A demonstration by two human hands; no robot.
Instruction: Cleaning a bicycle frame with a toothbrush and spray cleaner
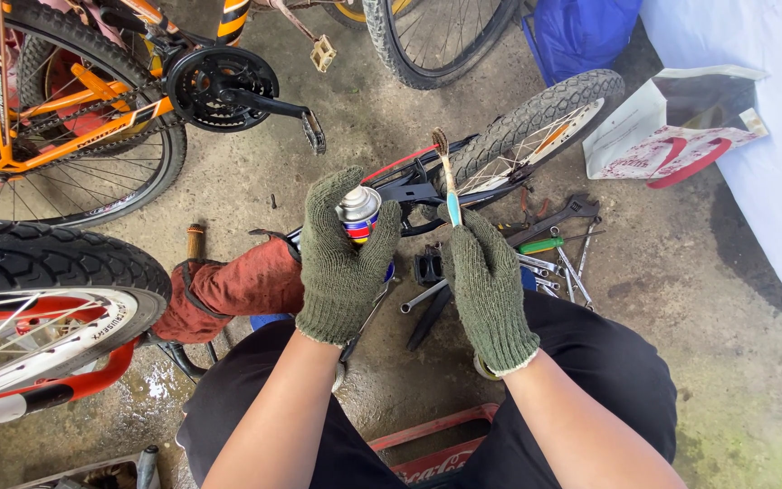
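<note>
Above the lap, two gloved hands: left hand (344, 258) fingers clamp one spray can (358, 214), right hand (486, 290) seemingly one toothbrush (446, 181)

Under you, stained concrete floor (681, 299), wet patch by your left, wrenches (554, 263) & green screwdriver (543, 244) scattered, torn carton (672, 127) lying flat

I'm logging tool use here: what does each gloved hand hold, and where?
Left hand grips a spray can around its body; right hand holds a toothbrush by its lower handle.
</note>
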